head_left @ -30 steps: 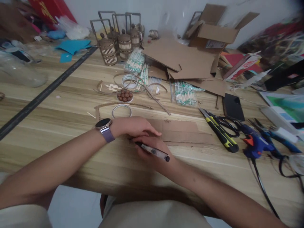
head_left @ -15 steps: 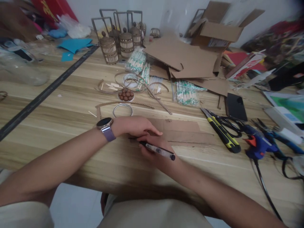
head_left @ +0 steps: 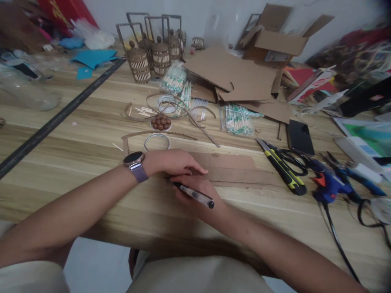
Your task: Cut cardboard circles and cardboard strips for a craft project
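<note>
In my right hand [head_left: 195, 191] is a pen [head_left: 198, 197] with a clear barrel and black end, slanting with its tip toward the left. The tip is close to the left end of a cardboard strip [head_left: 244, 176] and partly hidden by my fingers. My left hand [head_left: 175, 162], with a watch [head_left: 134, 159] on the wrist, lies across the strip and a wider cardboard piece [head_left: 232, 161] behind it. Its visible fingers are stretched out to the right, touching or nearly touching my right hand; the others are hidden.
To the right lie a yellow-black utility knife [head_left: 282, 169], scissors [head_left: 293, 160], a blue glue gun [head_left: 330, 188], pliers [head_left: 348, 175] and a phone [head_left: 300, 137]. Beyond my hands are a tape ring [head_left: 146, 142], brown beads [head_left: 161, 122], bundled sticks [head_left: 238, 120], cardboard sheets [head_left: 241, 73] and small lidded baskets [head_left: 139, 67].
My right hand and the pen have shifted slightly left along the cardboard's near edge. My left hand stays in place, and the whole view has shifted a little.
</note>
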Demonstrator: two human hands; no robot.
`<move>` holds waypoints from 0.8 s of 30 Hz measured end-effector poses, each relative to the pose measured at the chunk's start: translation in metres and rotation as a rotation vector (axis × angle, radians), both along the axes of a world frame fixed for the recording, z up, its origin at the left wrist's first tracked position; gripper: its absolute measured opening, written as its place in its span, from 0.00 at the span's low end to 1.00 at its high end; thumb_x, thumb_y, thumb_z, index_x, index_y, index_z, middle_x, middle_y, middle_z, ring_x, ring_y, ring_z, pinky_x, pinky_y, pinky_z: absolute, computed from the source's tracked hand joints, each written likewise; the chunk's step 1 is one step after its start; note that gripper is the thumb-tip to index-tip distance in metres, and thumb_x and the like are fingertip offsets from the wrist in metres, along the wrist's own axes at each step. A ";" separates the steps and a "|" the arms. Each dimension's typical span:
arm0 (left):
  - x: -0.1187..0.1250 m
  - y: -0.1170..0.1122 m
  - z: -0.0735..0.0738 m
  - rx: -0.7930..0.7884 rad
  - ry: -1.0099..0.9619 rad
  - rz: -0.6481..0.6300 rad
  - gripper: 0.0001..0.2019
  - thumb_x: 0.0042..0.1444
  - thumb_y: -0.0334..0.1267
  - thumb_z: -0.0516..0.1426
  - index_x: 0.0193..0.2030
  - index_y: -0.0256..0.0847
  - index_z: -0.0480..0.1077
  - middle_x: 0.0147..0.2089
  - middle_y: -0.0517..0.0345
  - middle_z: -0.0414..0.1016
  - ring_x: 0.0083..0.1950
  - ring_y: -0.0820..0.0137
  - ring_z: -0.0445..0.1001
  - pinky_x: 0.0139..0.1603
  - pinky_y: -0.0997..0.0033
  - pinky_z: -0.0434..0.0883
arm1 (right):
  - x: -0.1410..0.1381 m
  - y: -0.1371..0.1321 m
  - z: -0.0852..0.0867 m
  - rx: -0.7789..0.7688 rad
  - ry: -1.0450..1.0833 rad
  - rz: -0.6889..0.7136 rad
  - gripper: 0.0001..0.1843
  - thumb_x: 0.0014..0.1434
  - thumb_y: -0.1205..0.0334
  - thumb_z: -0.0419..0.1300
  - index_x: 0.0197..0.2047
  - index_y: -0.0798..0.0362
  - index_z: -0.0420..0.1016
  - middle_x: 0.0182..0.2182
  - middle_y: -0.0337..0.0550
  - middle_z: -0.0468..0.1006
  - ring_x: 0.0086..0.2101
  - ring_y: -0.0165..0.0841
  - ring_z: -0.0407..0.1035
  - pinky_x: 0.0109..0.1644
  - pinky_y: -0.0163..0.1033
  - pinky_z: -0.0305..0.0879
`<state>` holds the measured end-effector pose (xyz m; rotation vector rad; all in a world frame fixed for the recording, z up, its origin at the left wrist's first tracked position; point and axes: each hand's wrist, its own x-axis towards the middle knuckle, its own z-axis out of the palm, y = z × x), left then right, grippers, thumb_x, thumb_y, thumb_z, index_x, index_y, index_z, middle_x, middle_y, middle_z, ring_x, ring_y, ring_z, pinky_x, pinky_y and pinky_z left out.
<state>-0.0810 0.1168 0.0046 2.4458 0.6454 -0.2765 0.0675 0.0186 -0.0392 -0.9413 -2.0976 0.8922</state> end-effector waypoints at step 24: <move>-0.001 0.000 0.000 0.012 0.017 -0.017 0.28 0.64 0.28 0.53 0.69 0.56 0.67 0.61 0.60 0.79 0.55 0.69 0.78 0.54 0.77 0.67 | 0.073 -0.011 0.025 -0.110 -0.058 -0.230 0.10 0.61 0.63 0.59 0.43 0.48 0.81 0.37 0.39 0.86 0.37 0.34 0.81 0.45 0.36 0.76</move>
